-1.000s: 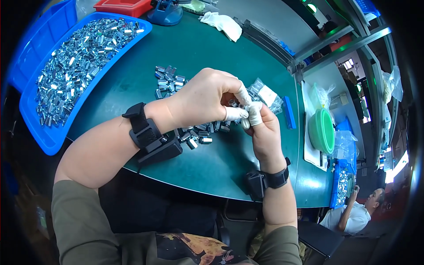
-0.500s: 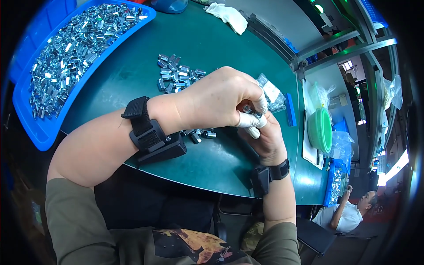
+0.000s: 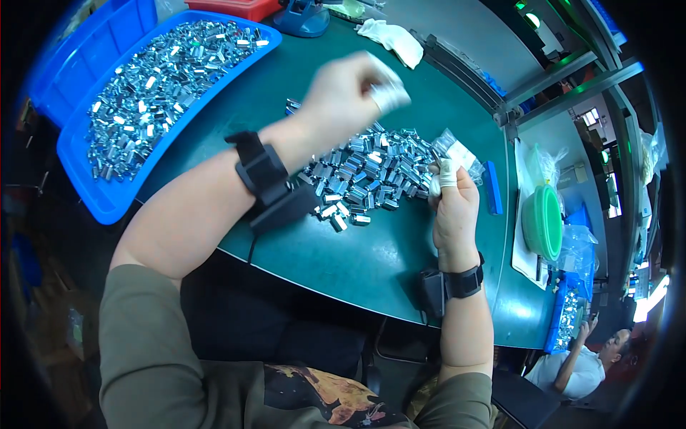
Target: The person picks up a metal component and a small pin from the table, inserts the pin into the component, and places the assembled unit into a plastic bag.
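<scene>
My left hand (image 3: 349,94) is raised over the far side of a pile of shiny metal hex coupling nuts (image 3: 382,168). Motion blurs it, but its fingers are curled in, with white covers on the tips. Whatever they may hold cannot be made out. At the pile's right edge, my right hand (image 3: 455,211) has its white-covered thumb and fingers pressed together. Any small piece between them is hidden. Both wrists carry black straps with a black box.
A blue tray (image 3: 207,96) full of similar nuts stands at the left. A clear bag (image 3: 457,149) and a blue bar (image 3: 493,187) lie right of the pile. Farther right is a green basin (image 3: 543,223); a white glove (image 3: 391,41) lies at the back. Another person (image 3: 577,368) sits lower right.
My hands were together, with nuts showing between their fingers. My left hand has moved away up and left, uncovering more of the pile; my right stays near the bag. The view has shifted slightly.
</scene>
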Available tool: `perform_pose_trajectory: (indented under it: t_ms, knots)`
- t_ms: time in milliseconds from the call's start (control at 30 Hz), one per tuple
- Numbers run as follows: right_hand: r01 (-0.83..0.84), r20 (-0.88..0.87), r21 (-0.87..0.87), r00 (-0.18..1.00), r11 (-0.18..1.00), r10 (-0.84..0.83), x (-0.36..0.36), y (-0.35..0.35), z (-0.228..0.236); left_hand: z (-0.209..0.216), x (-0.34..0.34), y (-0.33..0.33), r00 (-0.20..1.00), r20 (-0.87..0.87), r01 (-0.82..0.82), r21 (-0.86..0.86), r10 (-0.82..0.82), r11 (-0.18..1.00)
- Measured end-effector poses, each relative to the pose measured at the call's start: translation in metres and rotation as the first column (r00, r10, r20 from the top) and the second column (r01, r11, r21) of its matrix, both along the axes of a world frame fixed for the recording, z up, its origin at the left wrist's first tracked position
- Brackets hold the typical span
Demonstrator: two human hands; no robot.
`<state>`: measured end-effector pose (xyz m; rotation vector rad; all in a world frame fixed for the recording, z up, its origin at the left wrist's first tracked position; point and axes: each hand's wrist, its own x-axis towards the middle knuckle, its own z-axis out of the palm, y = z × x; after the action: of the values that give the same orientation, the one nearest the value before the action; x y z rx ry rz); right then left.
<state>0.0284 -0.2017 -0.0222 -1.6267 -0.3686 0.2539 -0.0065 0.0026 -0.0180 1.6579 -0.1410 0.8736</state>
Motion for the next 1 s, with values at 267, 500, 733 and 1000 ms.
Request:
perform_pose_trajectory:
  t_ms: [267, 500, 733, 1000]
  knots:
    - [-0.061, 0.02, 0.005, 0.998, 0.998, 0.061, -0.006, 0.002, 0.003, 0.02, -0.013, 0.122, 0.321, 0.176, -0.946, 0.092, 0.93, 0.31]
    - [-0.087, 0.147, 0.01, 0.985, 0.996, 0.085, 0.003, -0.002, -0.011, 0.014, -0.019, 0.08, 0.743, -0.433, -0.1, 0.683, 0.511, 0.723]
    - [-0.119, 0.121, 0.015, 0.986, 0.993, 0.117, 0.006, -0.001, -0.011, 0.015, -0.014, 0.041, 0.65, -0.714, 0.153, 0.458, 0.26, 0.876]
    - [-0.156, 0.034, -0.008, 0.987, 0.988, 0.156, -0.008, 0.001, -0.001, 0.003, 0.001, 0.021, 0.816, -0.577, 0.121, 0.179, 0.005, 0.976]
